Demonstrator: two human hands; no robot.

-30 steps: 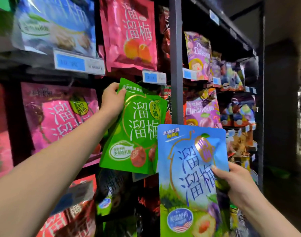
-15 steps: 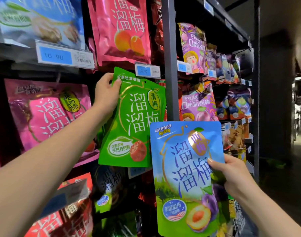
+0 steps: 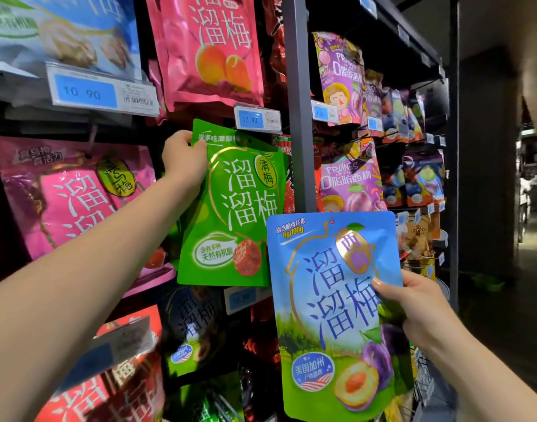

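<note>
Left hand (image 3: 183, 158) pinches green pouch (image 3: 235, 208) by its top corner at the shelf peg, apparently not yet free. Right hand (image 3: 419, 309) grips blue pouch (image 3: 331, 315), already off the rack.

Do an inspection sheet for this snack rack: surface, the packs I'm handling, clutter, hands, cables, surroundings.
Surface: dark shop rack hung with snack pouches; no table in view.
Job's things: green pouch raised against the rack; blue pouch lower, in front, overlapping its lower right corner.
Clutter: pink pouches, purple pouches, price tag reading 10.90.
Hands: left hand grips the green pouch's top left corner; right hand grips the blue pouch's right edge, thumb on the front.
Cables: nothing seen.
Surroundings: dim aisle to the right.
</note>
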